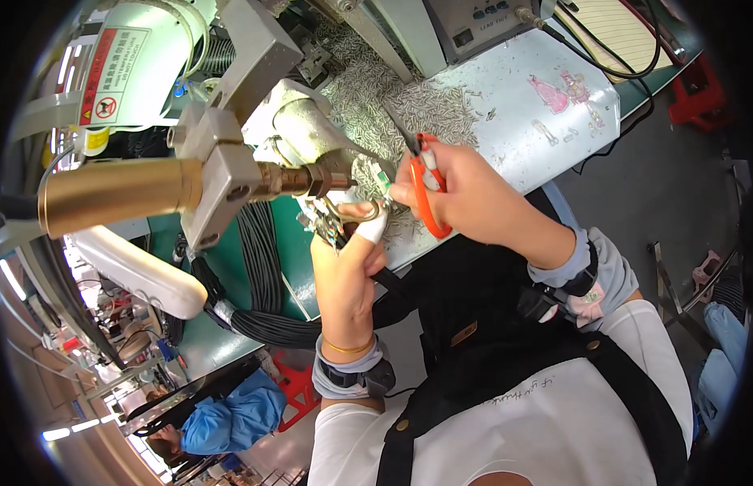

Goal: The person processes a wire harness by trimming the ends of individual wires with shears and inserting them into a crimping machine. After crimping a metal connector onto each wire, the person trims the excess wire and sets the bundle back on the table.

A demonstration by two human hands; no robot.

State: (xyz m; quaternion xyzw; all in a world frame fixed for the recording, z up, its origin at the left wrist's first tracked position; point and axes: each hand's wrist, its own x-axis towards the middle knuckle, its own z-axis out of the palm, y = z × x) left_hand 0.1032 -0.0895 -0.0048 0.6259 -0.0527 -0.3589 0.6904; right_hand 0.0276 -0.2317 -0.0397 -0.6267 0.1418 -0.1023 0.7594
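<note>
1. Head view, hidden parts: the left hand (344, 271) has its fingers closed on a cluster of metal-tipped wire ends (326, 220); glare and overlap make their number and exact form hard to make out.
2. The right hand (471, 191) is closed around orange-handled cutters (429, 198), covering part of the grips; the dark, narrow blades point away from the person, over the clippings.
3. A small green piece (382, 180) sits just beside the right fingertips; whether they touch it, I cannot tell.
4. Fisheye darkness cuts off the picture's rim, and a co-worker in blue (231, 417) at lower left is only partly visible.
5. Materials: a smooth brass-coloured cylinder (117, 194) runs into an angular grey metal block (223, 178), its narrow tip ending near the wire ends.
6. Short, shiny, needle-like metal clippings (376, 77) lie thickly over a smooth pale sheet (518, 69) on the green worktop (210, 344).
7. Black, flexible cables (259, 251) form a ribbed bundle left of the left hand; white wrapping (372, 227) covers 1 of that hand's digits.
</note>
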